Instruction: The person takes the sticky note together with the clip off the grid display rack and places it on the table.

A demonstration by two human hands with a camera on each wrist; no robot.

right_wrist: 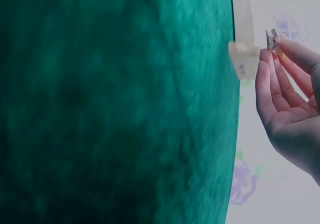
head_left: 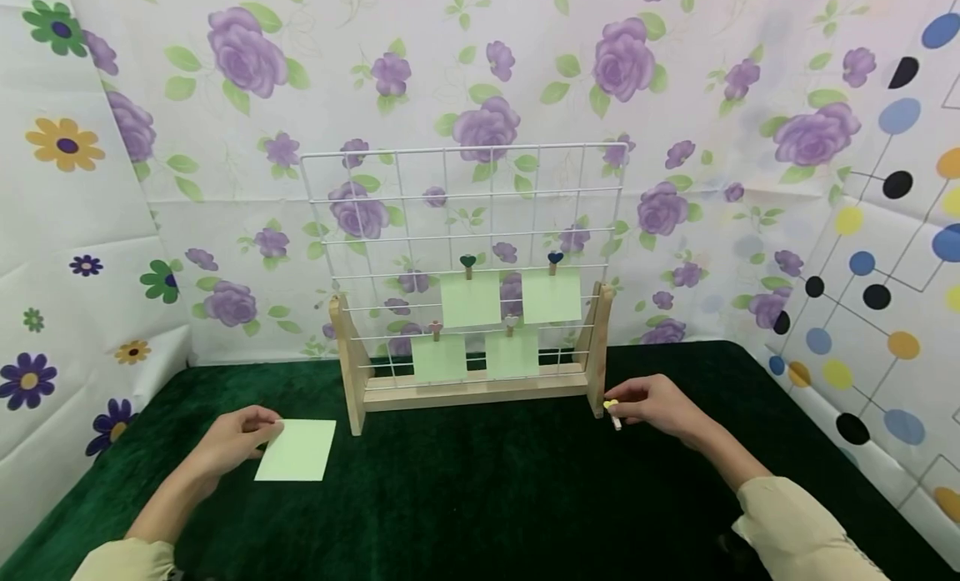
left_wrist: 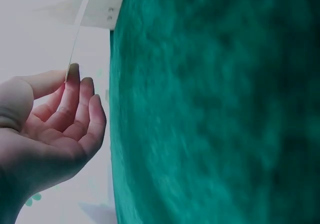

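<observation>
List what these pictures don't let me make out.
Held note: head view, its upper left corner is covered by the left hand; left wrist view, only its edge shows.
Yellow clip: head view, partly covered by the right hand.
Wooden stand: left wrist view, cut off by the top edge.
Backs of the hung notes: head view, turned away from the camera.

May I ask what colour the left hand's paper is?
That paper is pale green; see head view.

The head view looks forward and down over the dark-green, cloth-covered counter (head_left: pixel 480 498), wide enough for the bare left hand (head_left: pixel 232 441) and bare right hand (head_left: pixel 660 406). The wrist views, turned sideways, look closely along each hand; all three share parts of the pale wooden stand (head_left: pixel 420 397).
</observation>
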